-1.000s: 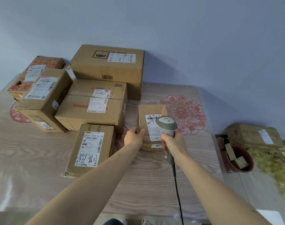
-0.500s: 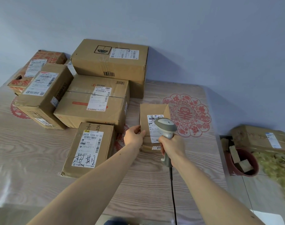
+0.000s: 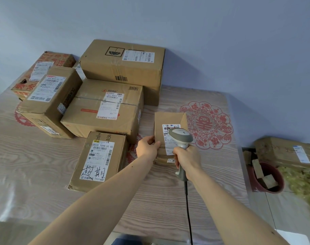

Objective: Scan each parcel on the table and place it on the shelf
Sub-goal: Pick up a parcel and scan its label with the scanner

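Gripping small parcel (image 3: pixel 166 124) with left hand (image 3: pixel 147 147); right hand (image 3: pixel 186 156) aims scanner (image 3: pixel 180 137).

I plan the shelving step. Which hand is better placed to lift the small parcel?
Left. The left hand already grips the small parcel; the right hand holds the scanner.

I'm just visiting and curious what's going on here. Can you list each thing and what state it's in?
small parcel: on the table, label up, held at its left edge.
left hand: grips the small parcel.
right hand: grips the scanner handle.
scanner: head over the small parcel's label, cable attached.
handwritten parcel: lying flat, sealed, untouched.
umbrella-marked box: closed, at the back by the wall.
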